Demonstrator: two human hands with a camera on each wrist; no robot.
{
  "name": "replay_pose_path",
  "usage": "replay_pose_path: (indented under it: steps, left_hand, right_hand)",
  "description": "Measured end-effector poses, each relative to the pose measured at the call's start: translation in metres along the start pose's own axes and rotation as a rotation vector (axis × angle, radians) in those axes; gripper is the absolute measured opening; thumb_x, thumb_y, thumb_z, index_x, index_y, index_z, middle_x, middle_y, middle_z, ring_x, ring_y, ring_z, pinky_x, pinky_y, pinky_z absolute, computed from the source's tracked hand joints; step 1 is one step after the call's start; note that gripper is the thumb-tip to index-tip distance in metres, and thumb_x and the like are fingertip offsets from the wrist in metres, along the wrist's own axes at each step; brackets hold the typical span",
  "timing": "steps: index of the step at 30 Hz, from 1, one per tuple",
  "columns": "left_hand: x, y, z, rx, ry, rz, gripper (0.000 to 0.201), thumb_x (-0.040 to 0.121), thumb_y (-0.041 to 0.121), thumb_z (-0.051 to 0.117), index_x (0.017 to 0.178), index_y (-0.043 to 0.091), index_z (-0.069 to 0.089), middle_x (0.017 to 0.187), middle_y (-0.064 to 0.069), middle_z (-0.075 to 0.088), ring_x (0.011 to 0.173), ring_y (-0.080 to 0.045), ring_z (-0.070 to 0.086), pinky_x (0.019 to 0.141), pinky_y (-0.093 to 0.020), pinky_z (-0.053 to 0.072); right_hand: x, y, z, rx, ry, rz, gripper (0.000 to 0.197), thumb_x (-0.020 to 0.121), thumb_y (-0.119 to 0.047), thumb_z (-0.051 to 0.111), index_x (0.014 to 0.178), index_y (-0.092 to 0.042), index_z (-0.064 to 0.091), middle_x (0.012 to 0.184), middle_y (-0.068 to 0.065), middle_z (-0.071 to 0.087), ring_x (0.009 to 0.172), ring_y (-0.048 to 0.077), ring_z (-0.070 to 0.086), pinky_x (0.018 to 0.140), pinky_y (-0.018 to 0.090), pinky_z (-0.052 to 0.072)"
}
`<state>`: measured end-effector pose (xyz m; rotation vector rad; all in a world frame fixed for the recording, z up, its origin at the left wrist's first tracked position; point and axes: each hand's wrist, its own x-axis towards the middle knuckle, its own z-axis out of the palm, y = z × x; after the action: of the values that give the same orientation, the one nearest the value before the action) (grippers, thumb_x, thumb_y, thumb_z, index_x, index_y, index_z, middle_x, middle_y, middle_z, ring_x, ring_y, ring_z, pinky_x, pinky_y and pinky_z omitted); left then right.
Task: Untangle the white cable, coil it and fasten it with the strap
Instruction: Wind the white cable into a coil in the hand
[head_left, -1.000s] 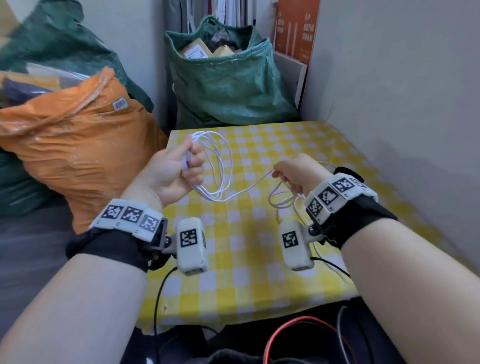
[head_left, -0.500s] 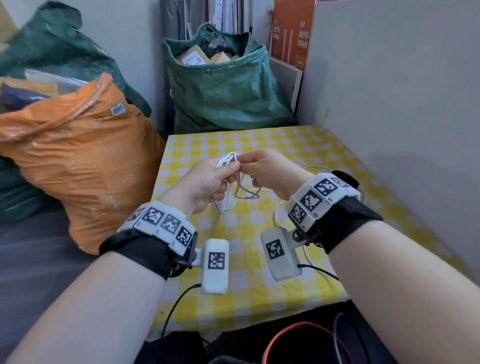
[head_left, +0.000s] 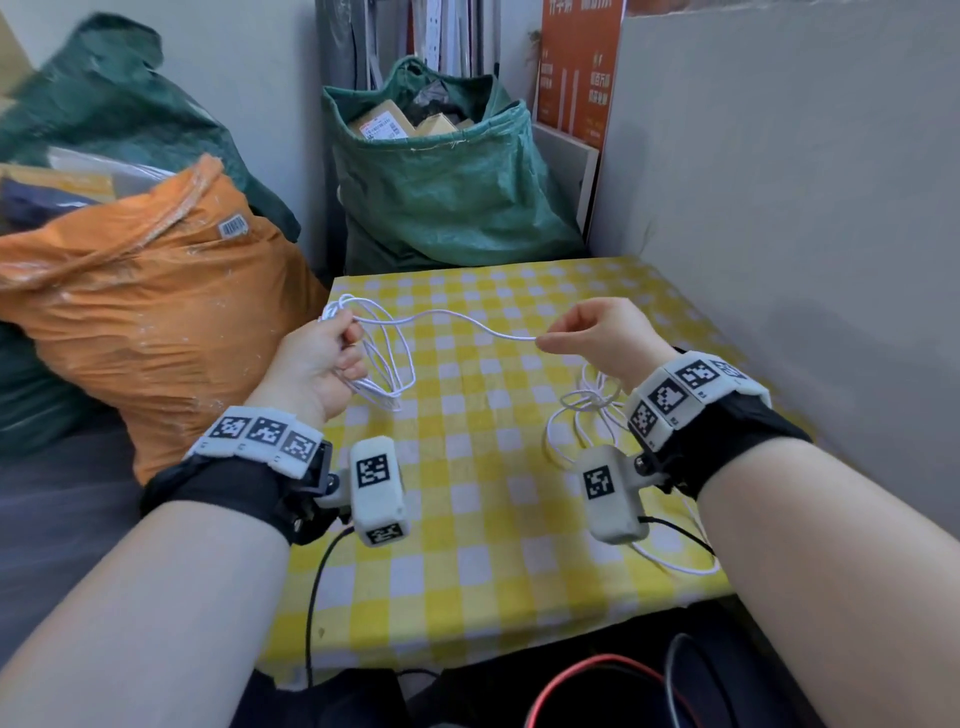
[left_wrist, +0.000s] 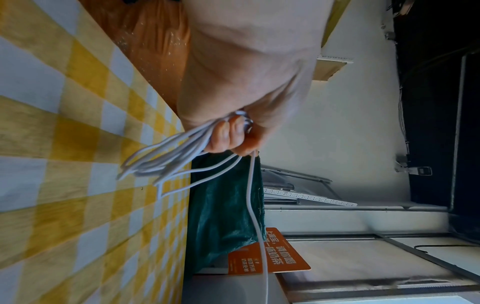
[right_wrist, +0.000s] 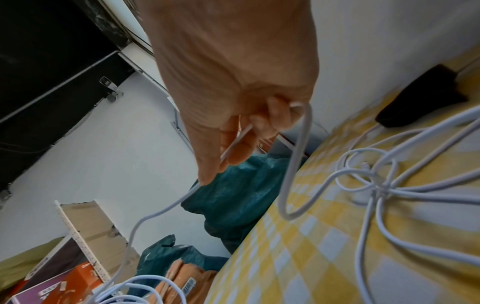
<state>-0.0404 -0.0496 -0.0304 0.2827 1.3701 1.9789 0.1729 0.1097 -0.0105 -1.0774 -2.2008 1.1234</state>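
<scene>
Head view, left hand (head_left: 317, 364) fisted around white cable (head_left: 447, 317) loops, right hand (head_left: 602, 338) pinching its strand

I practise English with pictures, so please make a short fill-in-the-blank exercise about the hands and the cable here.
1. The left hand grips a bundle of white cable ____.
2. The right hand pinches a single ____ of the cable.
3. The tangled rest lies on the ____ and white checked tablecloth.

Missing words: loops; strand; yellow
</scene>
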Motion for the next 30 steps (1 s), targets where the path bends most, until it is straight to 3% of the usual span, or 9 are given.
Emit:
replay_pose_path:
  steps: [6,10,15,17,21,24,27,30]
  left_hand:
    - [0.002,0.001,-0.005,-0.110,-0.032,0.014,0.029,0.102,0.021,0.036,0.075,0.017,0.045,0.046,0.010,0.043,0.028,-0.004,0.023,0.031,-0.015,0.021]
    - [0.003,0.000,-0.004,-0.133,-0.059,0.026,0.030,0.102,0.023,0.035,0.074,0.018,0.044,0.047,0.010,0.044,0.028,-0.004,0.024,0.033,-0.015,0.021]
    - [0.001,0.000,0.000,-0.167,-0.233,-0.020,0.032,0.102,0.026,0.033,0.074,0.018,0.046,0.055,0.010,0.049,0.032,-0.003,0.029,0.036,-0.015,0.023]
    - [-0.003,-0.001,0.002,-0.161,-0.334,-0.037,0.027,0.100,0.025,0.035,0.077,0.019,0.047,0.059,0.009,0.051,0.035,-0.004,0.030,0.037,-0.015,0.025]
    - [-0.012,-0.006,0.010,-0.188,-0.638,-0.134,0.012,0.073,0.025,0.070,0.074,0.019,0.060,0.063,0.008,0.049,0.041,-0.005,0.035,0.039,-0.015,0.030]
    - [-0.017,-0.009,0.017,-0.135,-0.793,-0.198,0.016,0.072,0.029,0.075,0.075,0.020,0.062,0.062,0.009,0.047,0.044,-0.004,0.036,0.041,-0.015,0.027]
    - [-0.021,-0.009,0.025,-0.110,-0.860,-0.272,0.014,0.077,0.029,0.070,0.076,0.019,0.060,0.061,0.008,0.046,0.045,-0.005,0.032,0.041,-0.016,0.026]
    - [-0.021,-0.008,0.027,-0.093,-0.836,-0.292,0.014,0.078,0.030,0.065,0.074,0.017,0.060,0.057,0.007,0.044,0.049,-0.006,0.028,0.040,-0.016,0.027]
  right_hand:
    - [-0.003,0.003,-0.003,-0.144,-0.120,0.019,0.027,0.089,-0.035,0.063,0.069,-0.016,0.060,0.062,-0.006,0.051,0.049,0.008,0.038,0.038,0.011,0.032]
    - [-0.002,0.001,0.002,-0.227,-0.201,-0.009,0.032,0.096,-0.035,0.050,0.069,-0.022,0.063,0.067,-0.010,0.057,0.059,0.008,0.046,0.050,0.017,0.035]
    - [-0.004,-0.005,0.009,-0.476,-0.504,0.000,0.033,0.095,-0.043,0.047,0.082,-0.025,0.071,0.077,-0.014,0.063,0.082,0.009,0.058,0.076,0.025,0.043]
    - [-0.003,-0.008,0.013,-0.496,-0.491,0.013,0.044,0.094,-0.053,0.043,0.097,-0.019,0.072,0.086,-0.008,0.065,0.088,0.013,0.059,0.082,0.030,0.044]
    - [0.004,-0.014,0.028,-0.179,-0.326,0.048,0.071,0.082,-0.069,0.046,0.132,-0.020,0.052,0.119,0.004,0.063,0.106,0.024,0.062,0.096,0.041,0.049]
    - [0.006,-0.023,0.037,0.037,-0.243,-0.009,0.077,0.080,-0.061,0.059,0.141,-0.018,0.041,0.121,-0.002,0.058,0.104,0.013,0.056,0.089,0.029,0.048]
    - [0.003,-0.033,0.040,0.057,-0.229,-0.158,0.041,0.093,-0.039,0.053,0.125,-0.014,0.058,0.105,0.006,0.064,0.087,0.011,0.055,0.071,0.020,0.042]
    - [0.000,-0.040,0.038,0.202,-0.246,-0.106,0.028,0.099,-0.021,0.046,0.111,-0.005,0.064,0.088,0.002,0.063,0.072,0.010,0.052,0.060,0.013,0.041]
